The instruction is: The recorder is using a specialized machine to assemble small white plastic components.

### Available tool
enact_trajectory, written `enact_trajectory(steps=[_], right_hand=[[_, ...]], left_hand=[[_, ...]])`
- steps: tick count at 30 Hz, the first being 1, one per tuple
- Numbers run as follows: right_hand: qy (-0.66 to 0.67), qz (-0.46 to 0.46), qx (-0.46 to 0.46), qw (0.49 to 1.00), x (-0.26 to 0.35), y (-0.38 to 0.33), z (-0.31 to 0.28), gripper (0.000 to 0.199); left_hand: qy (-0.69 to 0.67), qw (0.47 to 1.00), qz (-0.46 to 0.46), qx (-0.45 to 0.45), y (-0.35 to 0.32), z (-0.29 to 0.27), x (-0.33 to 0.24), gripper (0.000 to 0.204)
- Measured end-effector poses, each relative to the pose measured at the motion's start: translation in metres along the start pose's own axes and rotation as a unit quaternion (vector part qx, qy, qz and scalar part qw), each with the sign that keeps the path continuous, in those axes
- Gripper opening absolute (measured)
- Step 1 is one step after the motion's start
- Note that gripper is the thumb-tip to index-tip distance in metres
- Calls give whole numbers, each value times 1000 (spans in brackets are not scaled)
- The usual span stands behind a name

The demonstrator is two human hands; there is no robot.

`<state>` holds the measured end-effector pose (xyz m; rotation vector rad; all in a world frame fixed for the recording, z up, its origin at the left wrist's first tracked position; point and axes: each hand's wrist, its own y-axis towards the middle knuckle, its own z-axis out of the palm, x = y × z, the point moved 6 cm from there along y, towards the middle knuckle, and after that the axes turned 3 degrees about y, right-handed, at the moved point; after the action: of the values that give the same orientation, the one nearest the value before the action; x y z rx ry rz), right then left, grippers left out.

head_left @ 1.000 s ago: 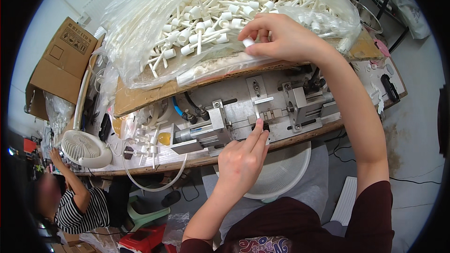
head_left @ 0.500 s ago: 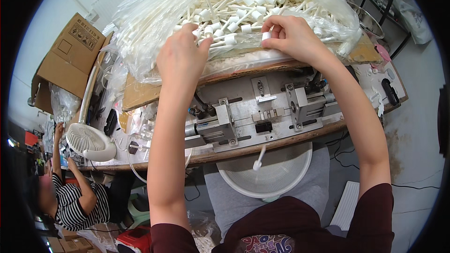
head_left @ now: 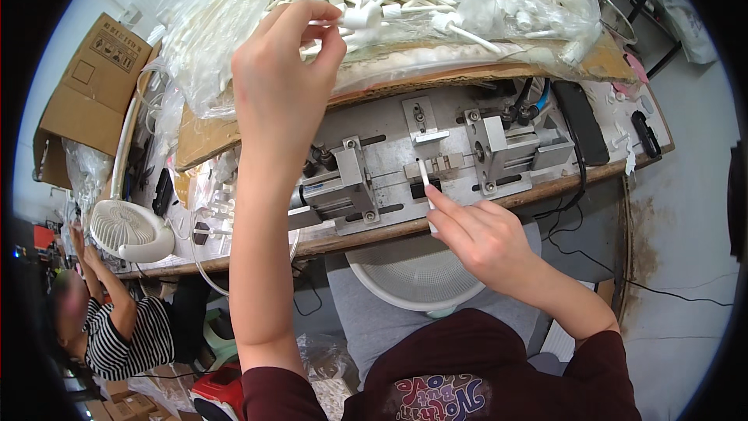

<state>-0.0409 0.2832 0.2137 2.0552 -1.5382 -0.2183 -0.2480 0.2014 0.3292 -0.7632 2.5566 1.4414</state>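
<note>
your left hand (head_left: 284, 82) is raised in the upper middle of the frame, fingers pinched narrow on a white stick part (head_left: 352, 19) at the edge of the clear bag (head_left: 202, 23) heaped with the same white parts. the bag fills the top of the frame and sits on a cardboard sheet (head_left: 202, 136) along the back of the bench.

your right hand (head_left: 479, 238) is at centre, low on the bench, thumb and forefinger closed on a second white stick (head_left: 425, 179). the stick's upper end lies in the small middle block of the metal jig (head_left: 436, 152), between its two clamp blocks. the jig is a grey plate on the wooden bench (head_left: 545, 191), centre of the frame.

just below the bench edge, under your right hand, sits a white bowl (head_left: 413, 277). a black phone (head_left: 583, 121) lies right of the jig. at the left, a small white fan (head_left: 128, 230) stands on the bench end, with a cardboard box (head_left: 89, 90) above it in the upper left. a person in a striped shirt (head_left: 128, 339) sits in the lower left.
</note>
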Motion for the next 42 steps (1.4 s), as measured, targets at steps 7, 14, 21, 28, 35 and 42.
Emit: enact_trajectory(steps=[7,14,21,28,35,42], right_hand=[[-66,0,31,997,0,25,3,18],[-39,20,65,997,-3,28,-2,18],[119,119,-104,980,-58,87,-64,19],[-40,233,6,972,-155,147,-48,36],[86,157,-36,983,-137,147,-46,45],[54,196,-100,974,-121,126,-46,31]], left_hand=[[-15,993,117,-13,-36,-27,-51,36],[-92,994,43,40,-84,-21,-56,33],[-46,990,37,129,-134,-15,-63,36],[24,979,19,200,-161,22,-79,30],[57,974,21,216,-155,33,-74,29],[44,973,14,226,-153,34,-75,29]])
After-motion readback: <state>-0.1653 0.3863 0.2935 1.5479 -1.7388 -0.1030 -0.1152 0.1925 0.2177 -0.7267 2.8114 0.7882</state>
